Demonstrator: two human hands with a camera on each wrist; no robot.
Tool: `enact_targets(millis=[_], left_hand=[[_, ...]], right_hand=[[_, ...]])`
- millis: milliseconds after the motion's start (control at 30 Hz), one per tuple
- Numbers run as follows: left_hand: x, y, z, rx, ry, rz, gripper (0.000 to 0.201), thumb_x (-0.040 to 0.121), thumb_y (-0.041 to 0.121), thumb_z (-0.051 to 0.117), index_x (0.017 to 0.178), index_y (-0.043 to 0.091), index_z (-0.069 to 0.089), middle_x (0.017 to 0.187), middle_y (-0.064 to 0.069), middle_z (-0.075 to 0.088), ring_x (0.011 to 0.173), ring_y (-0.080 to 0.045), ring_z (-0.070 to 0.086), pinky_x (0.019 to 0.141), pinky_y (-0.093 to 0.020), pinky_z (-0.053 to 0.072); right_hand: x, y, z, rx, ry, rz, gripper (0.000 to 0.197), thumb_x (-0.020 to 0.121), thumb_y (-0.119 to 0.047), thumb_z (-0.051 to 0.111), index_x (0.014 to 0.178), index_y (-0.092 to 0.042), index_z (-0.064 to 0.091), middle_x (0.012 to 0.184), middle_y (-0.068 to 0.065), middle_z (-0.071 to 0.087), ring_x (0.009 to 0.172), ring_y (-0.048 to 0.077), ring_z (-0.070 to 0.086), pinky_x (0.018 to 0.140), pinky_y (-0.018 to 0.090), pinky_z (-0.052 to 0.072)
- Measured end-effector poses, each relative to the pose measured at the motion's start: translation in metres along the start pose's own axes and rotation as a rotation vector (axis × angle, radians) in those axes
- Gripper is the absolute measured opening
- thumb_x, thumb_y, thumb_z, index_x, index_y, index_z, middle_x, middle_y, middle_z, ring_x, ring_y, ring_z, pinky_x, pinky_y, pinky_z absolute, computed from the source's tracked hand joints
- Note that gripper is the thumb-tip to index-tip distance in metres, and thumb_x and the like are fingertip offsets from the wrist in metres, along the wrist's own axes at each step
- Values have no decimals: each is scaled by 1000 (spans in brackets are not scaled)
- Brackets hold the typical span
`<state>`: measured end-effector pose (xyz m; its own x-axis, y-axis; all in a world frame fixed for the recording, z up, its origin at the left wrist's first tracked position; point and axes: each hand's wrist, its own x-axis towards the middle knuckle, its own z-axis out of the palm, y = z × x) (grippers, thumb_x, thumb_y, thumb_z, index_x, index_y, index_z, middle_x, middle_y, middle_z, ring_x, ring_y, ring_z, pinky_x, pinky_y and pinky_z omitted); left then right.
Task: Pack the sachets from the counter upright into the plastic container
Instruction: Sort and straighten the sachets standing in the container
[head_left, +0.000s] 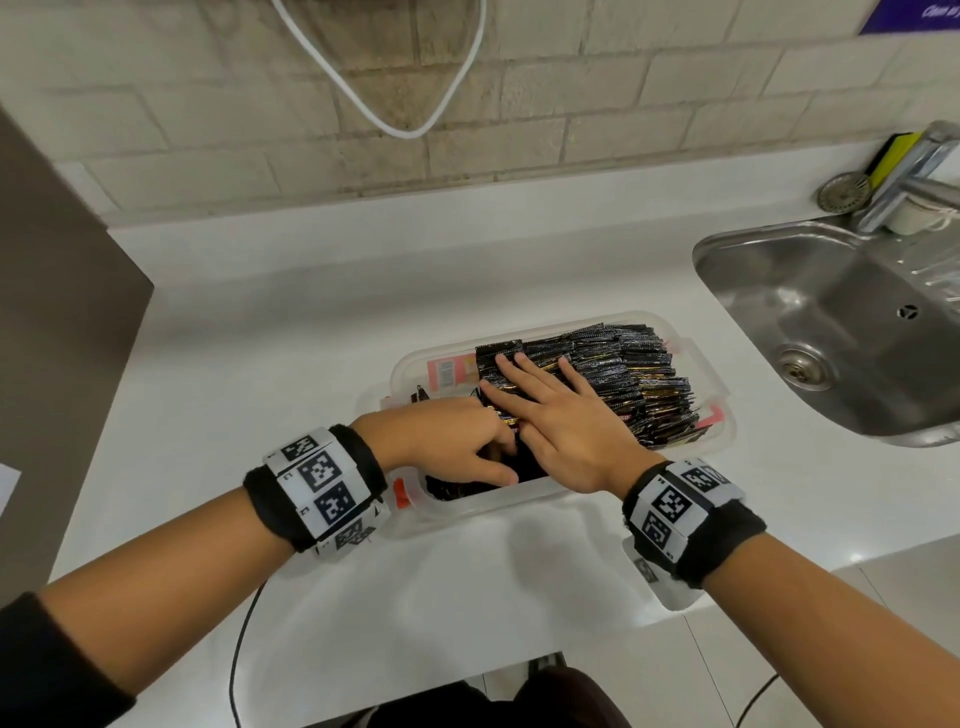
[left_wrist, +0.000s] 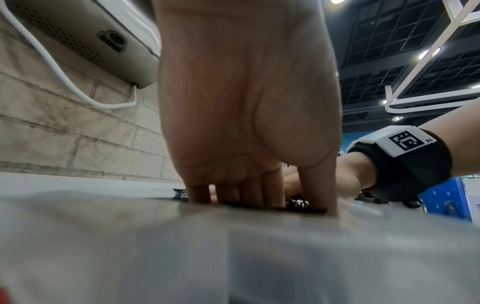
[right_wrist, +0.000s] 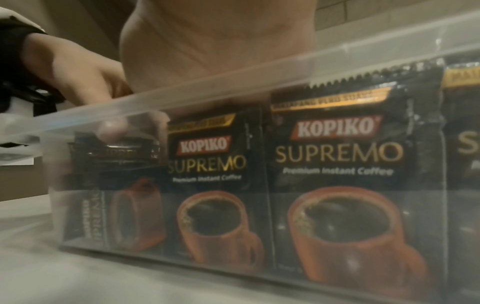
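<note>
Left edge of head view: dark panel (head_left: 57, 312) standing on the white counter (head_left: 260, 322).

Left hand (head_left: 441, 441) reaches over the container's left end, fingers pointing down into the near-left corner. Left wrist view shows the fingers (left_wrist: 270, 191) dipping behind the wall onto dark sachet edges. Right wrist view shows a fingertip (right_wrist: 114, 128) through the wall, on top of a tilted sachet (right_wrist: 114, 156). Whether the hand pinches that sachet or only presses it: cannot tell.

Centre: clear plastic container (head_left: 722, 395) sits on the counter, long axis running left to right, directly in front of the person. Sachets (head_left: 623, 374), black with gold print, stand upright in a dense row filling the middle and right part. Seen through the near wall, their fronts read "KOPIKO SUPREMO".

Right hand (head_left: 566, 421) lies flat on top of the packed row at its left end, fingers straight and spread, pointing away and to the left. It crosses just beside the left hand, touching or nearly so.

Right: steel sink (head_left: 831, 322) set into the counter, well apart from the container; tap (head_left: 914, 176) and yellow sponge (head_left: 893, 156) behind it.
</note>
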<state>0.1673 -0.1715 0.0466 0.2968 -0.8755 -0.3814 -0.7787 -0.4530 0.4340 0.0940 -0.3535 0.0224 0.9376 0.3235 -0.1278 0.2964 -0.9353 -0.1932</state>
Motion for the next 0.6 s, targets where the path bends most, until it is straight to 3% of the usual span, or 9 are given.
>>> enact_targets(millis=[100, 267, 367, 467, 600], left_hand=[[8, 3, -8, -20, -62, -20, 32, 94, 41, 67, 117, 19, 68, 78, 20, 58, 70, -3, 54, 61, -15, 36], [17, 7, -8, 81, -146, -89, 45, 90, 40, 71, 129, 19, 63, 84, 15, 54, 84, -11, 54, 63, -21, 40], [19, 10, -5, 145, -169, -96, 37, 91, 37, 70, 121, 17, 66, 75, 14, 47, 78, -14, 51, 67, -29, 43], [19, 14, -3, 213, -161, -95, 28, 90, 34, 68, 108, 13, 66, 75, 4, 53, 73, -19, 54, 61, -31, 44], [18, 18, 5, 358, -88, -107, 21, 91, 27, 63, 102, 9, 63, 70, 1, 47, 58, -17, 43, 48, -29, 30]], right_hand=[[1, 1, 1, 14, 8, -1, 61, 102, -28, 32, 160, -35, 11, 168, -6, -7, 154, 11, -12, 124, 49, -6], [1, 2, 3, 5, 12, -6, 62, 102, -30, 30, 160, -36, 9, 168, -7, -7, 154, 11, -12, 124, 49, -6], [1, 2, 3, 2, 11, -5, 62, 102, -31, 31, 160, -36, 9, 168, -7, -8, 154, 11, -13, 124, 49, -7], [2, 2, 3, -1, 9, -1, 62, 102, -32, 30, 160, -37, 9, 168, -7, -8, 154, 10, -13, 124, 49, -7], [1, 1, 1, 24, 12, -5, 64, 101, -29, 32, 160, -36, 9, 168, -7, -7, 154, 10, -13, 124, 49, -9]])
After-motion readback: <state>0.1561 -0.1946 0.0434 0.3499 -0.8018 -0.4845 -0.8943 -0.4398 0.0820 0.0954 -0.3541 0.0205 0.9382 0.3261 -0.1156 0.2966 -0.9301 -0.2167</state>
